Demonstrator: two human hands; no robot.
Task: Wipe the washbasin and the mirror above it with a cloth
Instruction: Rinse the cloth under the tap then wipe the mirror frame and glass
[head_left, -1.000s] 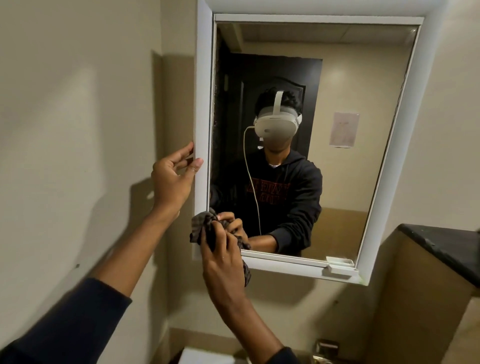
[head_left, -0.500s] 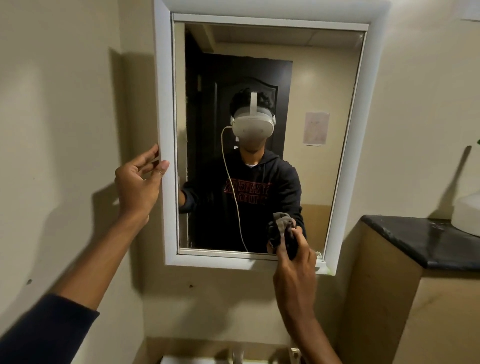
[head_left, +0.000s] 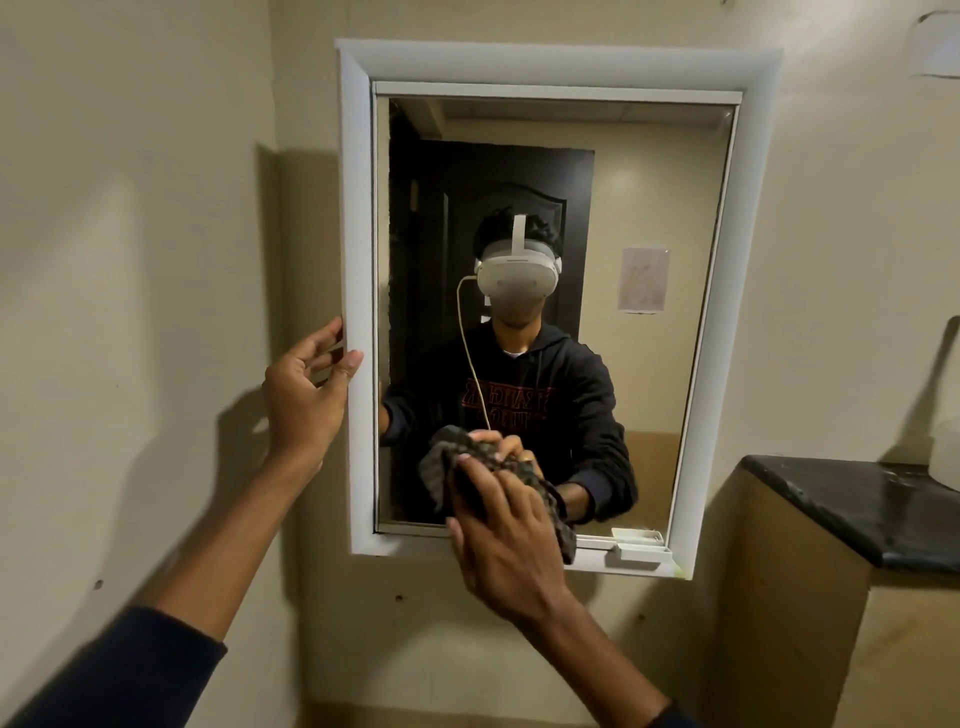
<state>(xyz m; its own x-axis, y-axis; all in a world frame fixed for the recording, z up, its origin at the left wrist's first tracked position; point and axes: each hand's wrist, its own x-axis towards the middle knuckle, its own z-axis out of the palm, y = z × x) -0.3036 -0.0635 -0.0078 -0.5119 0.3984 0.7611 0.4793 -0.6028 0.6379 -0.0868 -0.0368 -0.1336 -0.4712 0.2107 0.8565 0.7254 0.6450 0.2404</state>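
A white-framed mirror (head_left: 649, 208) hangs on the beige wall ahead of me. My right hand (head_left: 506, 540) presses a dark checked cloth (head_left: 558, 512) flat against the lower middle of the glass, just above the bottom frame. My left hand (head_left: 306, 395) grips the frame's left edge at mid height, thumb on the front and fingers behind. The glass reflects a person in a dark hoodie with a white headset. The washbasin is out of view.
A black stone countertop (head_left: 852, 504) on a beige cabinet juts out at the right, level with the mirror's bottom. A small white tray (head_left: 639, 543) sits on the frame's lower right corner. A paper sheet (head_left: 935, 47) is stuck at the upper right.
My right hand has swept the cloth along the bottom of the glass, from the left corner to the right and back to the lower middle. My left hand stays on the frame's left edge.
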